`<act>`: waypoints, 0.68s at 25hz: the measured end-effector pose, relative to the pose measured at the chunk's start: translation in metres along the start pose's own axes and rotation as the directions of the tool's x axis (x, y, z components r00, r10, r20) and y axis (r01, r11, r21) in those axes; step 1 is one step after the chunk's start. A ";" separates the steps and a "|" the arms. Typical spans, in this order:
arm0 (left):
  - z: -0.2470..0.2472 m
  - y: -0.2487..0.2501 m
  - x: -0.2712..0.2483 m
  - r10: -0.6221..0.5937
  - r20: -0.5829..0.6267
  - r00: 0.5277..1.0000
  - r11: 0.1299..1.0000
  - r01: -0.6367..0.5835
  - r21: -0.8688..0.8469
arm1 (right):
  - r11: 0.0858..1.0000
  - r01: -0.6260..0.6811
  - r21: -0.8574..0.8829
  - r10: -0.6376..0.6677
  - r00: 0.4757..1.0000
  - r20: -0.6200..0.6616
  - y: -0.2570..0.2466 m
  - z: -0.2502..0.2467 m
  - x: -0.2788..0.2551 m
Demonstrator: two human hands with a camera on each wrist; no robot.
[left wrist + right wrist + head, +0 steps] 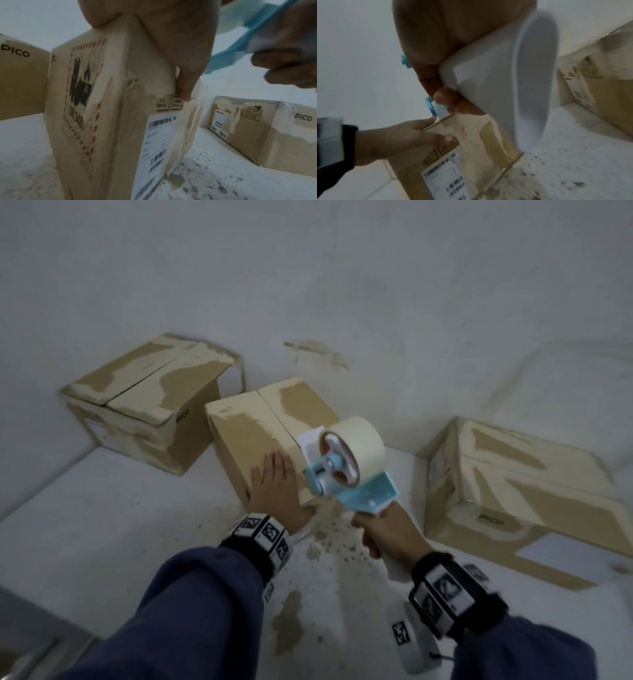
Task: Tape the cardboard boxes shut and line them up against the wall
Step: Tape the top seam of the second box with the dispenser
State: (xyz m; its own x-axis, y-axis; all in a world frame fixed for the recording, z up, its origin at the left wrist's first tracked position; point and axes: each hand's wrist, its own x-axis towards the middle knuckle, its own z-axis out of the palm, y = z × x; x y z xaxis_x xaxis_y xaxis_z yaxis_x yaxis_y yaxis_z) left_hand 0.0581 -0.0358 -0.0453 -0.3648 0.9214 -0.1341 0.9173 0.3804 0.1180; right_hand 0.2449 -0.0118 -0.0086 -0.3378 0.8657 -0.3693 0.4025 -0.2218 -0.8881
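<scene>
Three worn cardboard boxes stand on the floor by the white wall. My left hand [276,486] lies flat on top of the middle box [253,436], fingers straight, with its thumb [184,86] pressing the near face [106,121]. A clear strip of tape [188,129] runs down that face below the thumb. My right hand [388,530] grips the white handle [496,83] of a blue tape dispenser [346,460]. The dispenser carries a cream roll and is tilted over the box's near top edge, by the closed flaps' seam. The left hand [399,139] shows in the right wrist view too.
The left box [147,402] sits against the wall with its top flaps slightly apart. The right box [513,501] stands askew, away from the wall, with shiny tape over one edge [291,108]. The white floor [137,525] has brown stains in front of me.
</scene>
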 end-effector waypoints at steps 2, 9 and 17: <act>-0.001 0.002 -0.002 0.015 -0.008 1.000 1.000 -0.015 -0.004 | 0.999 -0.011 0.044 0.012 1.000 -0.008 0.017 -0.011 -0.018; -0.019 0.008 0.017 0.453 0.012 0.892 0.873 -0.446 0.196 | 0.999 0.052 0.000 -0.052 0.997 0.051 0.020 -0.025 -0.020; -0.015 0.004 0.023 0.512 0.111 0.852 0.810 -0.522 0.267 | 0.997 0.080 -0.023 -0.079 0.996 0.050 0.016 -0.031 -0.014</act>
State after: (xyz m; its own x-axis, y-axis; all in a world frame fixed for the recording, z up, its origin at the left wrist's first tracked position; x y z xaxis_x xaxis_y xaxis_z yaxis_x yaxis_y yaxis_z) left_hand 0.0506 -0.0120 -0.0327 0.1769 0.9706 -0.1634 0.9761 -0.1943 -0.0976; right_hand 0.2824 -0.0137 -0.0093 -0.4110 0.8569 -0.3112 0.3934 -0.1412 -0.9084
